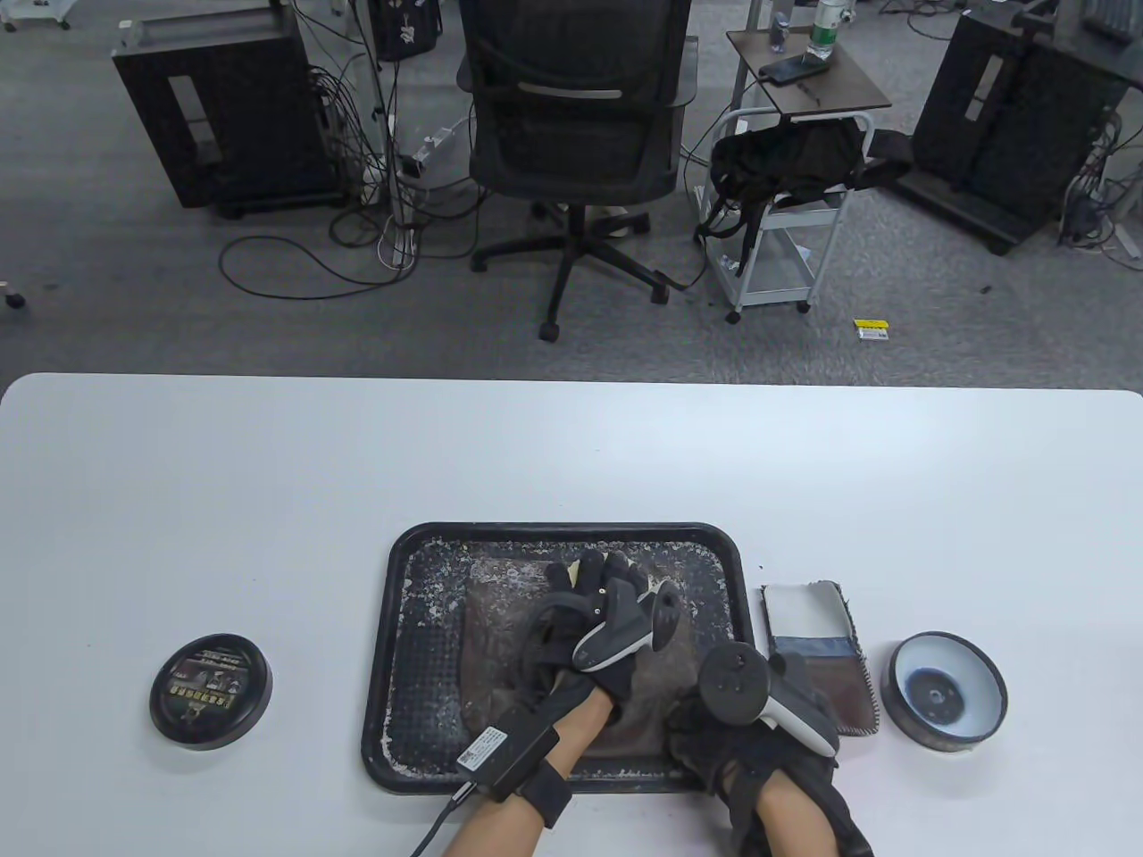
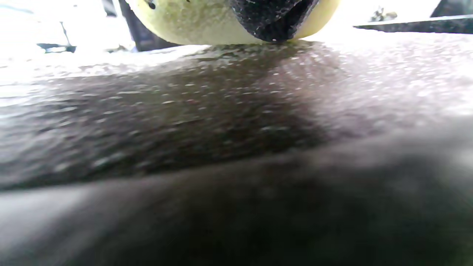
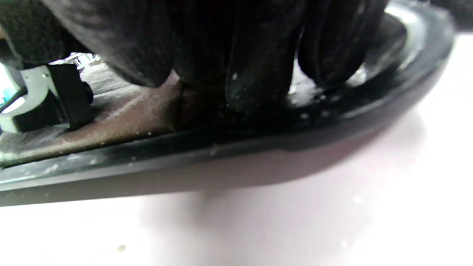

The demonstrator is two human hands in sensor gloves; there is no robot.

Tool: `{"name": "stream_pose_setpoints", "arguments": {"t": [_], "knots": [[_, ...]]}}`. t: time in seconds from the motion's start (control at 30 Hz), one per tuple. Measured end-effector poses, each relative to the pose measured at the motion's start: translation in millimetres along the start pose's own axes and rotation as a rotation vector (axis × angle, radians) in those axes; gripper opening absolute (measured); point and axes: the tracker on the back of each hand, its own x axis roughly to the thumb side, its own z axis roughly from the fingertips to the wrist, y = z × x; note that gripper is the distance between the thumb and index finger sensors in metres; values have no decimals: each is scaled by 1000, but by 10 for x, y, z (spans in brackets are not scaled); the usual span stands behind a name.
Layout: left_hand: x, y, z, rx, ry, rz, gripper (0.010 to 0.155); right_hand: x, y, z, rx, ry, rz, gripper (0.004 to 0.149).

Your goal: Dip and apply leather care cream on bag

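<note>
From the table view, the left hand [image 1: 594,625] is pressing a yellow sponge [image 1: 571,569] onto the brown bag [image 1: 500,616] lying in the tray [image 1: 393,643] on the desk [image 1: 179,500], the applying step.

In the left wrist view, its grip is pinching that sponge against the leather.

In the right wrist view, the right hand [image 3: 236,55] is resting its fingers on the bag's near corner, steadying it; whether they are curling cannot be told.

Next probably calls for re-dipping in the open cream tin [image 1: 944,689].

Both hands cover much of the brown bag [image 1: 500,616] in the table view. The left hand [image 1: 594,616] hides all but a sliver of the yellow sponge [image 2: 192,20], which the left wrist view's top edge also crops. There the bag's near surface blurs. The jar lid's [image 1: 211,690] label is too small to read.
</note>
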Motion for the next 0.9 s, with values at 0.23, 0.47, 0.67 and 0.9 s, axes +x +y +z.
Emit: {"name": "stream_pose_setpoints", "arguments": {"t": [0.23, 0.47, 0.67, 0.9], "knots": [[-258, -62, 4, -52, 81, 35, 64, -12, -4, 5, 5, 3, -12, 49], [-503, -56, 62, -74, 188, -46, 64, -17, -7, 5, 15, 18, -26, 49], [-740, -52, 90, -84, 285, -26, 65, -14, -11, 5, 16, 24, -18, 49], [-1105, -104, 123, -127, 409, 75, 65, -13, -11, 8, 14, 30, -26, 49]]}}
